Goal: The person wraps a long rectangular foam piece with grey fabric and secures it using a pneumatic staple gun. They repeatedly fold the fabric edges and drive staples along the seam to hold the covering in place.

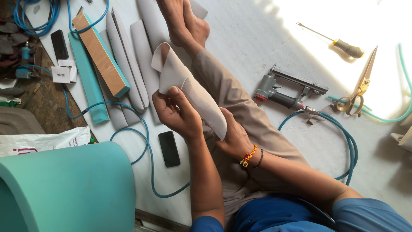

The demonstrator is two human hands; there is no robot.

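I hold a long padded piece wrapped in pale grey fabric (195, 92) over my lap. My left hand (175, 112) grips its near side, thumb pressed on the fabric where a loose flap curls up at the far end. My right hand (234, 136) holds it from underneath at the lower end; a beaded thread bracelet sits on that wrist. My legs in tan trousers stretch out below, bare feet (185, 21) at the top.
Several similar grey padded pieces (126, 60) lie on the white floor sheet beside teal foam bars (88, 75). A black phone (169, 148) lies by a blue air hose (146, 141). A pneumatic stapler (281, 90), scissors (358, 90) and a screwdriver (339, 42) lie right. A teal foam block (64, 189) sits lower left.
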